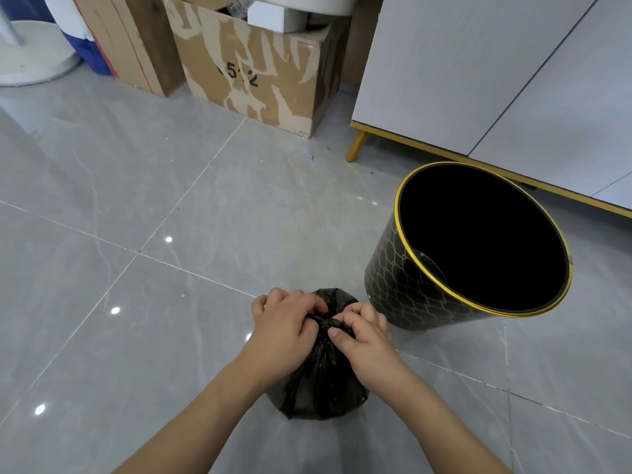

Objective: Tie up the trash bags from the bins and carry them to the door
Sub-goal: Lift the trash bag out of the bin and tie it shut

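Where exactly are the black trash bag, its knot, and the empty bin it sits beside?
trash bag (321, 384), head view, on its bulging side below the hands.
knot (326, 323), head view, on the twisted neck between the hands.
bin (393, 285), head view, on its patterned outer wall.

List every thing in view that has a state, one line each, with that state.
trash bag: out of the bin, on the floor, neck gathered into a knot.
left hand: grip closed on the bag's knot.
right hand: grip pinching the knot from the other side.
bin: upright, no liner over the rim, inside too dark to see.
cardboard box: top flaps open, items inside.
cabinet: doors closed.
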### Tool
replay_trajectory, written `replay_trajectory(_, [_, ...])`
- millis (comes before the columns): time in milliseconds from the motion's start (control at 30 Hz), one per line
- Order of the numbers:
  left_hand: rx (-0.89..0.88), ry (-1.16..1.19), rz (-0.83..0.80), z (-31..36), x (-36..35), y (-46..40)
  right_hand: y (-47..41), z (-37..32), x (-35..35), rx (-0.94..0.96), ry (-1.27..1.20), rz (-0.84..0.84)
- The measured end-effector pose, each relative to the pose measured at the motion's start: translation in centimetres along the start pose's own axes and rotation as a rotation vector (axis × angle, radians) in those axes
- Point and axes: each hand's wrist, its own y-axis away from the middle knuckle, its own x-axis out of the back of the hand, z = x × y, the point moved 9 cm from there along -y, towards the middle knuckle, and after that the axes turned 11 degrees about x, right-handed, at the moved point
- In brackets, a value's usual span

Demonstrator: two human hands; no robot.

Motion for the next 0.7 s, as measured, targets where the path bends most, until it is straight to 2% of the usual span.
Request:
replay_trajectory(100, [0.066, -0.052, -0.034, -0.7, -0.4, -0.4, 0.0, -0.3, 0.1, 0.006, 0.067, 0.006])
replay_trajectory(333, [0.323, 0.389, -0.167, -2.7, -1.0, -0.3, 0.0, -1.0, 0.4, 0.035, 0.321, 0.039])
replay_trajectory(467, [0.369, 0.473, -0.211, -2.8, -1.0, -0.4, -0.2, -1.1, 0.5, 0.032, 0.310, 0.075])
replay_trajectory(633, [0.314, 0.321, -0.128, -2.9, -0.1, -0.4, -0.4, 0.0, 0.0, -0.143, 0.114, -0.046])
replay_trajectory(700, [0.258, 0.294, -0.094, -2.6, 0.4, -0.3, 0.2, 0.8, -0.7, -0.280, -0.189, -0.123])
